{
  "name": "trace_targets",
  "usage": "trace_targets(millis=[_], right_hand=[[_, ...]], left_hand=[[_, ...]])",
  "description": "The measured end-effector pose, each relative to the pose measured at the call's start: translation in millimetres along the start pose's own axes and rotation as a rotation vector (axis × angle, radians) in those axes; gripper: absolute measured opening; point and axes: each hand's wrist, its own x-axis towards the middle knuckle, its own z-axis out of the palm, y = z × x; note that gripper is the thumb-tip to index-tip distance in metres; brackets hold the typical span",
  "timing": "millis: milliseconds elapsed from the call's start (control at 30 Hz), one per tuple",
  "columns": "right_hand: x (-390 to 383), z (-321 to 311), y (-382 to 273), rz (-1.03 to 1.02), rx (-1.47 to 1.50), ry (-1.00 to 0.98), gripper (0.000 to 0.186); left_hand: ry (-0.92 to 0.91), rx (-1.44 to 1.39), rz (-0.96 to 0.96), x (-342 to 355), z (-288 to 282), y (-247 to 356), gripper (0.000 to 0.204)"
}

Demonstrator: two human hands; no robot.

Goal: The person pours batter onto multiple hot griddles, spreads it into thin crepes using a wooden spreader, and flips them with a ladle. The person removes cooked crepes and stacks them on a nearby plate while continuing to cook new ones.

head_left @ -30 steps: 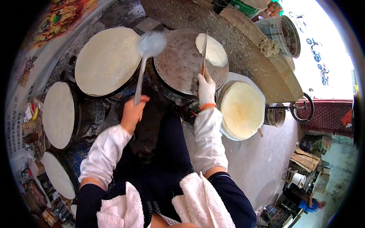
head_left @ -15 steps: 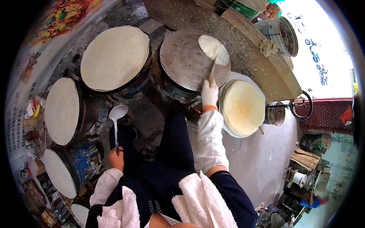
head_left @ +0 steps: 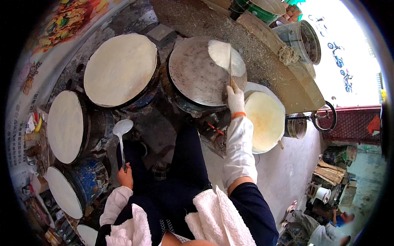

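Observation:
My left hand (head_left: pixel 125 177) is closed around the handle of a metal ladle (head_left: pixel 122 128). The ladle's bowl, coated with pale batter, hangs above my left knee. My right hand (head_left: pixel 235 101), in a white glove, grips the wooden handle of a thin batter spreader (head_left: pixel 230 67). Its blade stands on the right part of a round dark griddle (head_left: pixel 193 74), amid wet white batter (head_left: pixel 219 53). Batter lies on both sides of the blade, while the griddle's left part is bare. Near my right forearm rests a stack of round flat pancakes (head_left: pixel 264 121), pale yellow.
More griddles carry pale batter sheets: a large one (head_left: pixel 121 69) at far left, another (head_left: pixel 65 126) and a third (head_left: pixel 63 192) down the left side. Buckets (head_left: pixel 297 41) and a cardboard sheet (head_left: pixel 293 82) stand at far right. People (head_left: pixel 328 231) are at lower right.
The spreader has turned more upright, and batter now shows wider on its right side. The ladle stays in my left hand. A second person has come into view at lower right.

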Motion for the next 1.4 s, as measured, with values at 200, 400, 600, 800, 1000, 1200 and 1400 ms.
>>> trace_targets(millis=[200,400,600,800,1000,1200,1400], right_hand=[[17,54,-21,0.005,-0.012,-0.098,0.045],[3,6,-19,-0.105,-0.025,-0.112,0.042],[72,-30,-3,-0.072,-0.067,-0.218,0.047],[35,4,-23,-0.116,-0.082,-0.456,0.048],[31,-23,-24,-0.236,-0.198,-0.244,0.046],[98,-21,-18,-0.14,-0.317,-0.39,0.046],[20,-18,-23,-0.296,-0.162,-0.594,0.047]], left_hand=[[0.035,0.023,0.09,6,12,-6,0.022],[0.016,0.042,0.057,2,7,-4,0.022],[0.064,0.063,0.085,0,9,-4,0.023],[0.048,0.196,-0.023,-4,1,10,0.024],[0.105,0.068,0.089,-4,12,-3,0.023],[0.09,0.173,-0.009,-3,9,9,0.024],[0.086,0.178,-0.038,-5,6,7,0.023]])
